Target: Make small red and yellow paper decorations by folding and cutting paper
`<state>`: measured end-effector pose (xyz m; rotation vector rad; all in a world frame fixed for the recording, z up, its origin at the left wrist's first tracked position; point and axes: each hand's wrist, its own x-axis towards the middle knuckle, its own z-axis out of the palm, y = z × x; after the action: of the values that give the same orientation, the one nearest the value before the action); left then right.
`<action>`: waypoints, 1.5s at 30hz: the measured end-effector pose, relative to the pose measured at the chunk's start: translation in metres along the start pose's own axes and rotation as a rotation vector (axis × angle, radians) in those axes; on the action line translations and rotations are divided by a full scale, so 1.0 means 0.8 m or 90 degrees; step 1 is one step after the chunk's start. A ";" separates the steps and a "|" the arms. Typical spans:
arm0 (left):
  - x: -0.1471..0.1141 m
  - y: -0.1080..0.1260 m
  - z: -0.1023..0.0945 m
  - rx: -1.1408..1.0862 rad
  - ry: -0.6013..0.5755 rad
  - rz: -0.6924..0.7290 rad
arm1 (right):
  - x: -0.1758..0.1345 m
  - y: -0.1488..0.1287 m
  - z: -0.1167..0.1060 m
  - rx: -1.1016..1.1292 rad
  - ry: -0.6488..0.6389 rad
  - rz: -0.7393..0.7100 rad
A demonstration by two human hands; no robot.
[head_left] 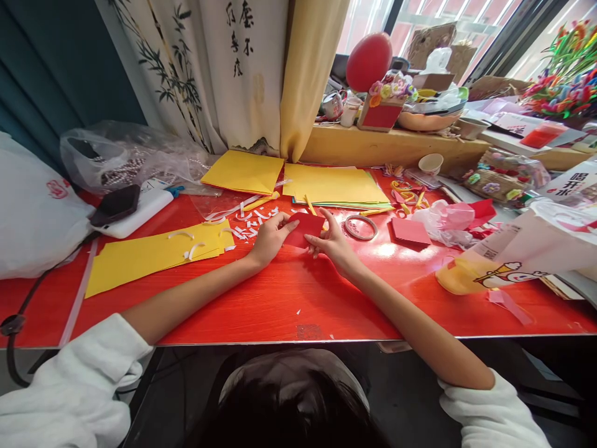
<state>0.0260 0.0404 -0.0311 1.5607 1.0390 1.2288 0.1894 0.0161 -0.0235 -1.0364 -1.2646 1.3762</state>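
Note:
A small red paper square (304, 229) is held up just above the red table between my two hands. My left hand (273, 239) pinches its left edge between thumb and fingers. On the other side, my right hand (333, 242) grips the right edge, with the index finger stretched upward and the thumb on the paper's face. To the right of my right hand lie a roll of tape (360, 228) and a stack of red paper squares (410, 231). White paper scraps (254, 223) are scattered beside my left hand.
Yellow card strips (153, 258) lie at left, and yellow sheets (336, 185) at the back. A phone (115, 205) rests on a white box near a white plastic bag (37, 211). Scissors (405, 193) and a drink cup (466, 270) are at right. The table's front edge (280, 343) is close.

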 end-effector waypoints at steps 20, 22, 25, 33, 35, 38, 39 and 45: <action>0.006 -0.002 -0.004 -0.052 0.069 -0.093 | 0.012 0.010 -0.010 0.059 -0.090 0.126; 0.007 -0.001 -0.003 -0.065 0.057 -0.087 | 0.012 0.011 -0.011 0.065 -0.087 0.128; 0.008 -0.001 -0.002 -0.097 0.010 -0.056 | 0.013 0.013 -0.012 0.099 -0.072 0.120; 0.005 -0.001 -0.002 0.001 -0.153 -0.069 | 0.013 0.015 -0.017 0.141 -0.008 0.051; 0.005 -0.002 -0.002 0.033 -0.163 -0.057 | 0.012 0.015 -0.016 0.121 -0.009 0.048; 0.006 -0.004 -0.002 0.035 -0.132 -0.040 | 0.010 0.013 -0.013 0.077 -0.011 0.058; 0.006 -0.005 -0.002 0.031 -0.125 -0.038 | 0.009 0.012 -0.012 0.067 -0.009 0.061; 0.004 -0.004 -0.003 0.035 -0.161 -0.022 | 0.006 0.011 -0.010 0.062 -0.022 0.051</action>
<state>0.0240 0.0446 -0.0332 1.6841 0.9373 0.9557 0.1956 0.0226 -0.0331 -1.0099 -1.1793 1.5076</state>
